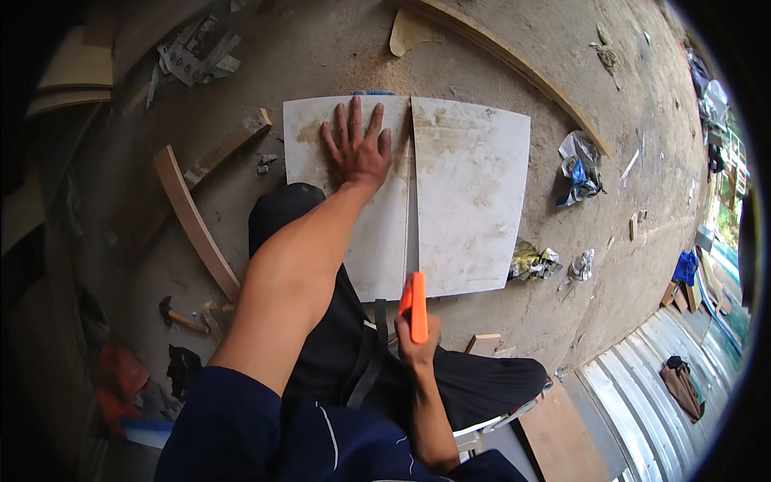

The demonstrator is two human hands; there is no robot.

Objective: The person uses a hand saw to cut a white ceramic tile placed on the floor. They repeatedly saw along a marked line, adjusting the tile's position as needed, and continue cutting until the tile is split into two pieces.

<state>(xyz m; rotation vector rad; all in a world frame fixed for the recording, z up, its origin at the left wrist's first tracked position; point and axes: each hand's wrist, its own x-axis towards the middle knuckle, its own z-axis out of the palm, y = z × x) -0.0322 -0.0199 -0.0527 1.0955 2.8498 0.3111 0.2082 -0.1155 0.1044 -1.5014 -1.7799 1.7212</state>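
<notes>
A white, dirt-stained board (470,193) lies in front of me, split lengthwise by a narrow gap. My left hand (359,149) presses on its left part, fingers spread and palm down. At the near edge my right hand (418,341) is closed round the orange handle of a handsaw (418,309). The grey saw blade runs away from me in the gap between the two parts. The grip is partly hidden by the handle. A bit of something blue (373,93) shows under the board's far edge, with sawdust (381,71) beyond it.
A long wooden strip (522,66) lies at the far right. To the left are a curved wooden piece (197,221), a block of timber (229,149) and a hammer (181,316). Crumpled wrappers (580,169) litter the floor on the right, near corrugated metal sheeting (634,394).
</notes>
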